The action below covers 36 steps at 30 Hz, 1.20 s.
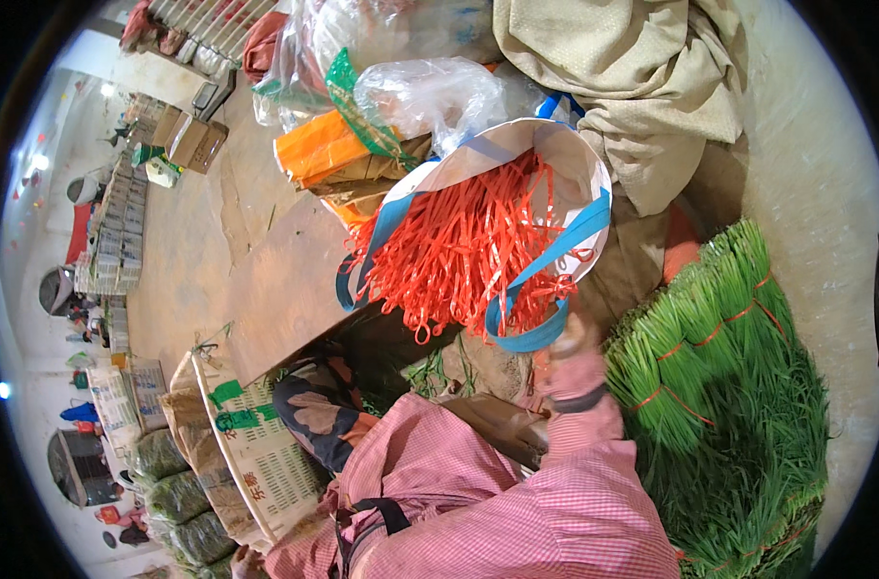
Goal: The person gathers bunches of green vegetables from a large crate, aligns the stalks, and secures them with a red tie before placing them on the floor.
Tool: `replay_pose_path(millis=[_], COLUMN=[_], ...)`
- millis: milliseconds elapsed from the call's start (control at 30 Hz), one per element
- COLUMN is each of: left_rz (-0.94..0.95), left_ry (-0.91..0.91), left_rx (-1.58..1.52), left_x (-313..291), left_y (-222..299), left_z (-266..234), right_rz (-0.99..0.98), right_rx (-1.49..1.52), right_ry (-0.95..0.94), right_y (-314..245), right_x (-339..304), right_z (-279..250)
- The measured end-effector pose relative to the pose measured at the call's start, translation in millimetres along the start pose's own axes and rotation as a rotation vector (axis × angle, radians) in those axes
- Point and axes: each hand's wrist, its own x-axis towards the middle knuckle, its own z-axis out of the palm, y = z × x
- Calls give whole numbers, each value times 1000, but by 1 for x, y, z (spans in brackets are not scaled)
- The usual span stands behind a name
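My right hand (575,340) is smeared by motion, close to the lower edge of a white bag and its blue strap (528,340); whether its fingers hold anything cannot be made out. Out of the white bag (586,166) spills a heap of red plastic ties (459,241), many with looped ends. To the right of that hand lie bundles of long green leafy stalks (714,352), bound with red ties. At the lower left, a small part of my left hand (247,562) shows past the pink checked sleeve, beside a large basket (229,439); its fingers are hidden.
Behind the bag are clear plastic bags (430,92), an orange sack (324,147) and a beige woven cloth (623,68). A brown board (290,280) lies left of it. Farther left stand stacked crates (114,241), a cardboard box (196,143) and filled green bags (174,497).
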Motion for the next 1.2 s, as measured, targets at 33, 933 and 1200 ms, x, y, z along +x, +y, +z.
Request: replay_pose_path(millis=[33, 933, 1200], left_rz=[48, 375, 412], left_ry=[-49, -1161, -1123], left_rx=[118, -368, -890], left_x=[6, -147, -143], left_y=[0, 335, 421], left_z=[-1, 480, 511], right_rz=[-114, 493, 632], right_rx=[34, 825, 1003], right_ry=[21, -401, -376], right_y=[-44, -131, -114], right_x=[-3, -7, -20], right_z=[-17, 72, 145])
